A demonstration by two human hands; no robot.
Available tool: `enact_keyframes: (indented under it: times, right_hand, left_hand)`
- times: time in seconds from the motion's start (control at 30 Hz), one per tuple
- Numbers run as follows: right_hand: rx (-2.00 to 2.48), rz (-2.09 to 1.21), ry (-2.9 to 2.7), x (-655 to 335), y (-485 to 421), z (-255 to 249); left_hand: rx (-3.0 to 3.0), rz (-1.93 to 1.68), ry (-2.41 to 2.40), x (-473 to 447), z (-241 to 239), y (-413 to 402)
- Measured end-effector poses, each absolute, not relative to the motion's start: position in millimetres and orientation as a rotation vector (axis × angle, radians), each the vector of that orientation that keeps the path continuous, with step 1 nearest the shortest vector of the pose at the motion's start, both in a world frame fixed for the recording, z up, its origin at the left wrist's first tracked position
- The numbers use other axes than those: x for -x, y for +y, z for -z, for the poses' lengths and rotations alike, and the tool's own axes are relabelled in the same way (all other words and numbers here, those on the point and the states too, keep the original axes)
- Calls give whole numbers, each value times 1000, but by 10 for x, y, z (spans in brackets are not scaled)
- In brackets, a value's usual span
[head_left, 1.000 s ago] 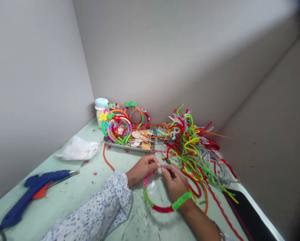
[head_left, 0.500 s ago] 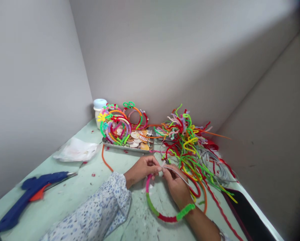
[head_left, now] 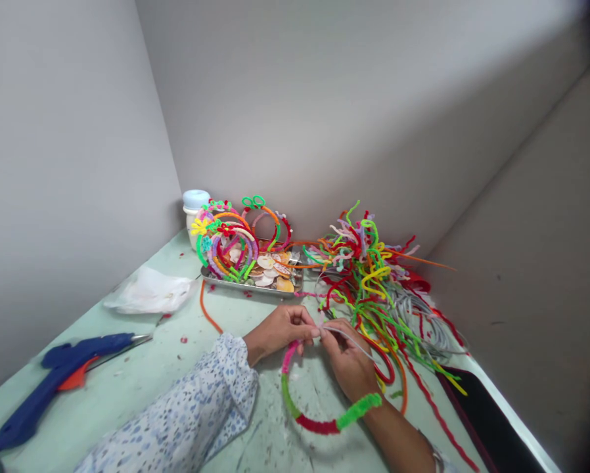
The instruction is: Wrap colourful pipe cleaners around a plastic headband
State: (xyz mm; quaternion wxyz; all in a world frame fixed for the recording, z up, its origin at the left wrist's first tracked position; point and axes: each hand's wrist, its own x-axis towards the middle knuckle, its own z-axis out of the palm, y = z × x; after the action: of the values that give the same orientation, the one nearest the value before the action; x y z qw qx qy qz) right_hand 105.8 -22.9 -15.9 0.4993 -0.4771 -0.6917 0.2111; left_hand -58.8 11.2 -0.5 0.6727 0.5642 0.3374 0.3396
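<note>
A hoop wrapped in pink, green and red pipe cleaners [head_left: 309,416] lies on the pale green table [head_left: 142,374] in front of me. My left hand [head_left: 280,330] pinches its upper end with closed fingers. My right hand [head_left: 347,358] is closed too, pinching a thin grey pipe cleaner [head_left: 350,339] right at that end of the hoop. The hoop's far part curves under my right wrist.
A tangled heap of coloured pipe cleaners [head_left: 374,282] lies to the right. A metal tray [head_left: 248,285] holds finished wrapped hoops [head_left: 228,243] and shells; a white jar [head_left: 194,209] stands behind it. A blue glue gun [head_left: 53,384] and a plastic bag [head_left: 150,292] lie left. A black object [head_left: 477,420] sits right.
Both hands stay pinched at the hoop's upper end with small finger shifts. The hoop has turned slightly under them, and the view has moved a little.
</note>
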Motion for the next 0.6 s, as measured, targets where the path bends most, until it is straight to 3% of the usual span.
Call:
enact_keyframes:
  times: [0.6]
  right_hand:
    - [1120, -496, -1648, -1054, -205, 207]
  left_hand:
    - [-1290, -747, 781, 597, -28, 100]
